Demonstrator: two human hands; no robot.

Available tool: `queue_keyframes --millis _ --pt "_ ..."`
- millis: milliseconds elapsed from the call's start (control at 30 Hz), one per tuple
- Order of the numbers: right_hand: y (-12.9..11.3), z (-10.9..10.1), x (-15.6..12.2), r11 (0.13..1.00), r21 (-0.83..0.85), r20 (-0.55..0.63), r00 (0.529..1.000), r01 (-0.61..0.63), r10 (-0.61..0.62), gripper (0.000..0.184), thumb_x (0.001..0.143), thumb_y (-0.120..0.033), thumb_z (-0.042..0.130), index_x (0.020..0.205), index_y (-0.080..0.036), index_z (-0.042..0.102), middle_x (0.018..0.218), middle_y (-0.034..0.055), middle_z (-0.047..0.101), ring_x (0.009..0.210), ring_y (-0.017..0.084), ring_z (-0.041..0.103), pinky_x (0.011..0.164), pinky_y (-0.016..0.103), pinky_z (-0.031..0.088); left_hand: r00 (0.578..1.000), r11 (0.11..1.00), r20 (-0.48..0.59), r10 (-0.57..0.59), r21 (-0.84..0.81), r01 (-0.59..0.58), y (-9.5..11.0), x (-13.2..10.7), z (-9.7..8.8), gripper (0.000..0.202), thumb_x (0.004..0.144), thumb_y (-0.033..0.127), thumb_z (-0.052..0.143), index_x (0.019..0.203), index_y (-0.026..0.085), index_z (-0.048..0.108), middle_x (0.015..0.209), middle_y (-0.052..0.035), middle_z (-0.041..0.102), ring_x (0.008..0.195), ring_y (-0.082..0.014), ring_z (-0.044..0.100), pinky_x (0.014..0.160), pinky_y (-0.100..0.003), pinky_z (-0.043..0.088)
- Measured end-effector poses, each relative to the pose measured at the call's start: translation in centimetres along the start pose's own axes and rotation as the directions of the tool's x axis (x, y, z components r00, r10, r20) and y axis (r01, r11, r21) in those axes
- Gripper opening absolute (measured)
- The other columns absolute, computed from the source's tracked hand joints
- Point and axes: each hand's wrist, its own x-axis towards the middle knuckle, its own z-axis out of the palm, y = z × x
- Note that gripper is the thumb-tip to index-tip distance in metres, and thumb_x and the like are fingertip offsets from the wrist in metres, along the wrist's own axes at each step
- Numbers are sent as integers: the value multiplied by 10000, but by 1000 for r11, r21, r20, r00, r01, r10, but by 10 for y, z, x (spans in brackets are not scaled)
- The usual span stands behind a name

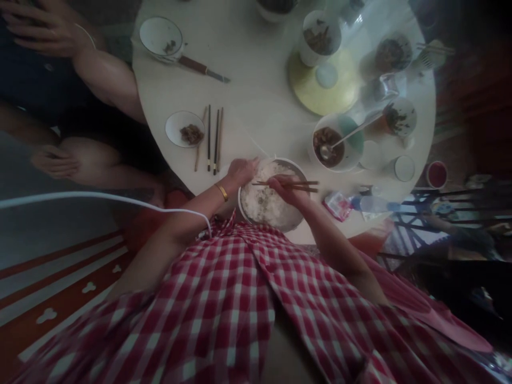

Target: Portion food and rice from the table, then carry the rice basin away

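Note:
A round pot of white rice (262, 205) stands at the table edge right in front of me. My right hand (286, 188) is closed around a pair of chopsticks (306, 186), over the rice. At the pot's upper left rim is my left hand (242, 173), a gold bracelet on its wrist. Its fingers are bent together beside something pale that blurs into the white table, so what they grip is not clear. Left of the pot lie several more chopsticks (215, 141), next to a small white dish (174, 128) with brown food.
On the round table (248, 69) are a bowl (146, 40) with a knife (204, 69), a soup bowl (348, 160) with a ladle (340, 141), food bowls and a plastic bottle (374, 205). Another person's arm (106, 80) is at left. A white cable (120, 196) runs to my shirt.

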Motion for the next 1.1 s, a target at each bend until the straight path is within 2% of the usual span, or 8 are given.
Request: queue_keyframes --millis 100,267,433,667,767,900,1000,1100 --pt "-11 16 34 992 -106 85 994 71 -62 320 940 -355 461 695 -204 600 755 53 665 767 186 615 753 280 470 999 998 -1 53 33 -53 -3 2 0 323 919 330 457 1152 161 605 888 -145 723 840 -260 672 714 -331 442" --pt "-10 28 60 990 -138 105 994 2 12 280 917 -269 462 699 -169 607 684 44 652 671 156 590 641 240 438 995 994 -17 96 45 -95 -7 6 5 312 913 346 468 1138 192 618 913 -123 736 851 -253 680 691 -311 441" --pt "0 19 46 992 8 155 980 -126 123 338 930 -247 416 698 -155 643 694 46 689 645 131 616 624 214 438 993 992 -25 118 45 -117 -8 7 8 355 927 328 440 1213 195 603 930 -126 733 837 -238 681 681 -299 445" --pt "40 26 -3 963 150 125 971 -223 206 337 937 -298 420 745 -165 663 722 63 708 682 165 658 639 247 477 997 994 13 71 86 -72 -4 4 4 362 946 329 400 1214 182 595 912 -118 728 793 -235 675 677 -317 463" --pt "48 23 -28 973 125 108 978 -192 179 357 940 -329 427 714 -173 655 721 67 704 694 176 658 659 266 483 998 993 23 67 93 -69 -3 3 2 368 948 341 398 1225 189 588 924 -112 725 823 -238 679 699 -321 469" --pt "41 7 -46 990 37 -3 990 -139 139 364 951 -364 415 761 -187 671 740 61 698 734 188 657 695 282 478 998 996 50 38 76 -41 -2 4 -2 378 952 370 396 1231 203 589 955 -110 724 864 -245 681 734 -331 475" --pt "27 2 -39 999 -46 -44 999 -15 13 373 961 -380 402 763 -198 660 756 57 683 756 191 645 724 294 477 997 997 76 21 73 -27 -1 6 -5 400 954 383 391 1259 202 577 991 -116 724 893 -245 676 766 -337 481" --pt "11 12 -20 987 -44 41 987 155 -153 380 974 -390 389 745 -213 634 746 31 660 734 169 625 720 286 486 996 998 87 12 68 -18 0 4 -7 438 962 387 367 1333 215 524 1047 -118 723 922 -249 678 781 -343 486"
